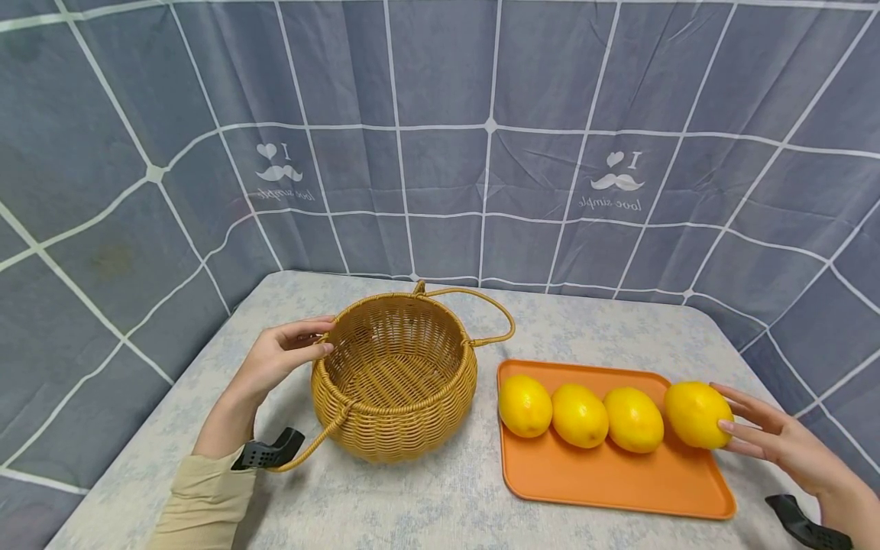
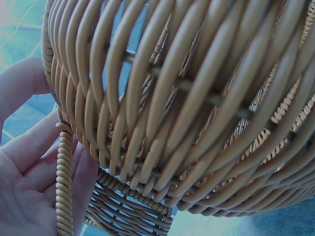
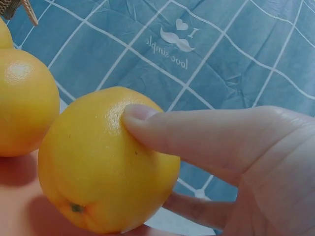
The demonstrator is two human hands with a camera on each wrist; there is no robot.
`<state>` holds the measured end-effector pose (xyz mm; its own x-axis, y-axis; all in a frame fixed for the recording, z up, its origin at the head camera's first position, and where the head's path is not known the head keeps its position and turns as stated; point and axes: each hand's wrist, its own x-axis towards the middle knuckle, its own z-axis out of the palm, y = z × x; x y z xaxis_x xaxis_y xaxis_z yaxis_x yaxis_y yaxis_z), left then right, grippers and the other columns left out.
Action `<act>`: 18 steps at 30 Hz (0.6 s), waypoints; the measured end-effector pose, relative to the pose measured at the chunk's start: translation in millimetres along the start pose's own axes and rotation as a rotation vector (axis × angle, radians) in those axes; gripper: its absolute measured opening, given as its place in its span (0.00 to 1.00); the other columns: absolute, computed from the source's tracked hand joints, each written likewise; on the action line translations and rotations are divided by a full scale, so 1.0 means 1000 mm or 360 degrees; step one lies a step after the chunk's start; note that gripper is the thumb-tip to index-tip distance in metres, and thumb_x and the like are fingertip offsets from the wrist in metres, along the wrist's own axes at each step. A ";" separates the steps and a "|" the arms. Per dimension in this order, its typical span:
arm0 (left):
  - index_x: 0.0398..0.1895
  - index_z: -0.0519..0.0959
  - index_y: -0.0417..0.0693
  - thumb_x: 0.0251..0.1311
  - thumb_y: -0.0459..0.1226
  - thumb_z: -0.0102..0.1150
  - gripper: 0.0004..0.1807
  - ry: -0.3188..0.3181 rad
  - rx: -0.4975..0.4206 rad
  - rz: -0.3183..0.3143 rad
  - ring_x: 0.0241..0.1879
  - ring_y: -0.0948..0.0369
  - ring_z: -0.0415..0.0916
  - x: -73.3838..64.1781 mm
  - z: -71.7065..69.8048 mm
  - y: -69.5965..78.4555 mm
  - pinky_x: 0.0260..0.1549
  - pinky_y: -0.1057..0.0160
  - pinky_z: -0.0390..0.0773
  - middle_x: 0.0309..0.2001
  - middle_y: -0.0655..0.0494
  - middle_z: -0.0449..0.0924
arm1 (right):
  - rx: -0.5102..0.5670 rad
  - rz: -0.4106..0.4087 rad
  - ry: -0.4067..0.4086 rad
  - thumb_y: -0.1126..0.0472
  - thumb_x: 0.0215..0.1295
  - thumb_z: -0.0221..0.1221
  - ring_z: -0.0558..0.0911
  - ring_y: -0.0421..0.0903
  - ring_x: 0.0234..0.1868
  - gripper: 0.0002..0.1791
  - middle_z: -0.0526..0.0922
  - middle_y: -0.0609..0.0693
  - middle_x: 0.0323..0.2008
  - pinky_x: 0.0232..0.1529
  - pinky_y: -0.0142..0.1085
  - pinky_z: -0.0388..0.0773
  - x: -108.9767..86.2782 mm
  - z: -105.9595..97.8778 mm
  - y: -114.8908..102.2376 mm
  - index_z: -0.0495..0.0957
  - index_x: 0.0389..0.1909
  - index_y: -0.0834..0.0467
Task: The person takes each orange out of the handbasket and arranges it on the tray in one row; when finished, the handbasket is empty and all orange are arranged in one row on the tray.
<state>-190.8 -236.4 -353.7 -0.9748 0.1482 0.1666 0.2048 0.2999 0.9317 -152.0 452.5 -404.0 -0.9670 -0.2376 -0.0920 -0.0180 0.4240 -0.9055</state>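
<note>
A round wicker basket [image 1: 395, 428] stands on the table left of centre, its two loop handles folded outward. At its left rim my left hand [image 1: 285, 351] holds it with thumb and fingers. Close up in the left wrist view, the basket's woven wall [image 2: 182, 98] fills most of the frame, and a wrapped handle [image 2: 64, 182] crosses in front of the palm. My right hand [image 1: 773, 435] grips the rightmost lemon [image 1: 694, 415] at the right side of an orange tray [image 1: 605, 481]. The thumb presses on this lemon [image 3: 108, 162] in the right wrist view.
Three more lemons [image 1: 580, 415] lie in a row on the tray, left of the held one. The tray sits to the right of the basket on a pale patterned tablecloth [image 1: 440, 504]. A grey-blue curtain with white lines [image 1: 440, 176] hangs behind and at the sides.
</note>
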 end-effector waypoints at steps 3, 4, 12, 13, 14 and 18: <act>0.56 0.75 0.34 0.57 0.41 0.64 0.26 0.0002 -0.0006 0.0011 0.56 0.65 0.70 0.000 0.000 0.000 0.51 0.73 0.70 0.61 0.52 0.72 | -0.0024 0.0055 -0.0008 0.65 0.71 0.49 0.76 0.27 0.44 0.29 0.64 0.19 0.48 0.39 0.36 0.81 0.000 0.001 0.001 0.59 0.68 0.37; 0.55 0.75 0.34 0.57 0.40 0.64 0.26 0.0003 -0.0009 0.0015 0.56 0.65 0.70 0.000 0.000 0.000 0.51 0.73 0.70 0.61 0.52 0.72 | -0.0035 0.0074 -0.0009 0.64 0.71 0.49 0.77 0.27 0.44 0.29 0.64 0.18 0.47 0.39 0.37 0.81 0.000 0.001 0.001 0.59 0.68 0.36; 0.55 0.75 0.34 0.57 0.39 0.65 0.25 0.0007 -0.0011 0.0033 0.56 0.64 0.70 0.000 0.000 -0.001 0.50 0.73 0.70 0.60 0.53 0.72 | -0.0090 0.0205 0.0002 0.60 0.70 0.52 0.77 0.27 0.43 0.29 0.64 0.18 0.45 0.40 0.42 0.81 0.002 0.007 0.001 0.59 0.69 0.41; 0.55 0.75 0.34 0.57 0.39 0.65 0.25 0.0007 -0.0013 0.0031 0.56 0.64 0.70 0.000 0.000 -0.001 0.50 0.73 0.70 0.60 0.53 0.72 | -0.0094 0.0215 0.0004 0.60 0.70 0.52 0.77 0.27 0.43 0.29 0.63 0.19 0.46 0.41 0.43 0.81 0.002 0.008 0.001 0.59 0.69 0.41; 0.55 0.75 0.34 0.57 0.39 0.65 0.25 0.0008 -0.0015 0.0031 0.56 0.64 0.70 0.000 0.000 -0.001 0.50 0.73 0.70 0.60 0.53 0.72 | -0.0098 0.0225 0.0006 0.59 0.70 0.52 0.76 0.27 0.43 0.29 0.63 0.21 0.46 0.41 0.43 0.81 0.002 0.008 0.001 0.59 0.69 0.41; 0.55 0.75 0.34 0.57 0.40 0.65 0.25 0.0006 -0.0006 0.0023 0.56 0.63 0.70 0.000 0.000 -0.001 0.51 0.73 0.70 0.61 0.53 0.72 | -0.0127 0.0258 0.0008 0.58 0.70 0.52 0.76 0.27 0.42 0.29 0.63 0.34 0.52 0.41 0.44 0.81 0.003 0.010 0.000 0.58 0.70 0.43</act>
<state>-191.2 -236.6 -354.4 -0.9721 0.1491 0.1812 0.2186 0.2945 0.9303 -152.3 442.9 -408.0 -0.9601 -0.1565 -0.2318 0.1181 0.5245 -0.8432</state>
